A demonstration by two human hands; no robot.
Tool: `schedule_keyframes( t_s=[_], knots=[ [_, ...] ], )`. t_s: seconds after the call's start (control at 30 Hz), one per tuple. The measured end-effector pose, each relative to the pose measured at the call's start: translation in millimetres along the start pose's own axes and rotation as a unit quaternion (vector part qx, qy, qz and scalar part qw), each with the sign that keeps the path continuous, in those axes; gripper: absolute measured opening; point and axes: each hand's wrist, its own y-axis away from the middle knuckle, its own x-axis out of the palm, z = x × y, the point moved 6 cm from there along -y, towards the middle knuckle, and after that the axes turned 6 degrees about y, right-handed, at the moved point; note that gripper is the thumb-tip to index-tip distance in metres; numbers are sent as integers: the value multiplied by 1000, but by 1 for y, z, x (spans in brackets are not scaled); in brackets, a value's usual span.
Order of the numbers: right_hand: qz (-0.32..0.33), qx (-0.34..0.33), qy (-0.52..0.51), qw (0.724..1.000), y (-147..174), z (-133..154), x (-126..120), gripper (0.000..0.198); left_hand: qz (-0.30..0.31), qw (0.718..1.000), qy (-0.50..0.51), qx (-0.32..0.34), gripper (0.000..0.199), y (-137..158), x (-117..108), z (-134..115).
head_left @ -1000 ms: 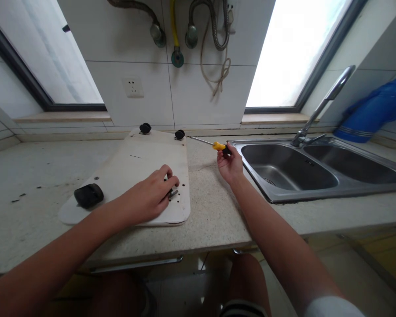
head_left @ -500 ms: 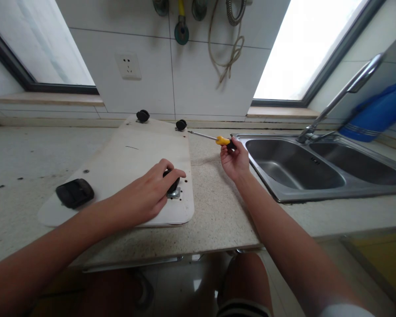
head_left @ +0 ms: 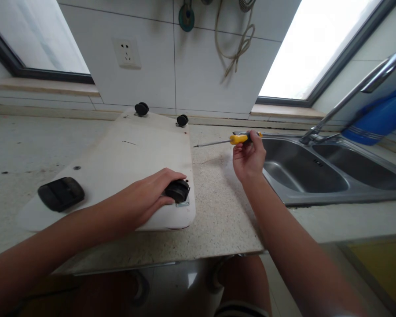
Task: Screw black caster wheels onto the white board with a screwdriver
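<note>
One black caster (head_left: 177, 191): our left hand (head_left: 153, 188) clasps it, fingers partly spread — our right hand (head_left: 250, 159), fingers curled, grips the screwdriver (head_left: 238, 139).

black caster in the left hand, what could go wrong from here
If unfastened, the black caster might shift in the left hand, moving its metal plate. The screwdriver in the right hand could slip and jab the bare left hand. The white board lies near the counter's front edge, so it might slide off.
</note>
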Motion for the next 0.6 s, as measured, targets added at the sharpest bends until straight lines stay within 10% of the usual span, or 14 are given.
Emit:
schedule_keyframes(
  t_s=[0.27, 0.6],
  knots=[
    [35, -164, 91, 982, 36, 28, 23, 23, -55, 997, 36, -50, 29, 10, -2, 8],
    [66, -197, 126, 970, 56, 25, 38, 20, -51, 997, 34, -46, 32, 14, -7, 2]
  ],
)
